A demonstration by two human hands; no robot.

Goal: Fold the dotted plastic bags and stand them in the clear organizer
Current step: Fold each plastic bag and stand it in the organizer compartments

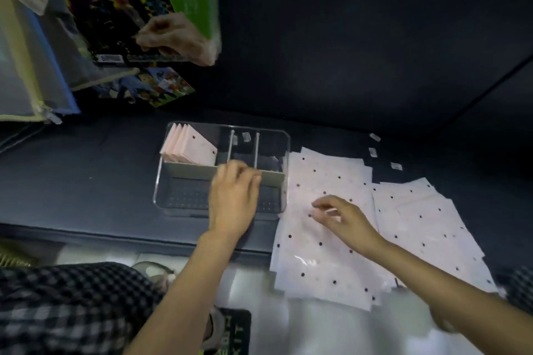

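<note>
1. While the person sits at the dark table [86, 181], the left hand [233, 196] reaches over the near side of the clear organizer [285, 147], its fingertips resting on the grey divider [190, 170] that runs across the middle; the fingers look bent over that edge, though blur keeps me from telling whether they grip it.
2. Standing in the far-left compartment of the organizer are several folded dotted bags [187, 147], pink, packed side by side and leaning a little.
3. To the right of the organizer, a spread of flat dotted plastic bags [317, 253] lies overlapping on the table, the nearest edges hanging past the table's front.
4. Hovering just above that pile, the right hand [343, 219] has its fingers loosely spread and slightly curled, holding nothing I can make out.
5. A few small clear scraps [372, 151] lie on the table beyond the bags.
6. At the upper left, another hand [173, 37] holds a colourful printed box [121, 8], with a zipped mesh pouch [23, 66] beside it.
7. Checked fabric [57, 302] shows at the bottom left.
</note>
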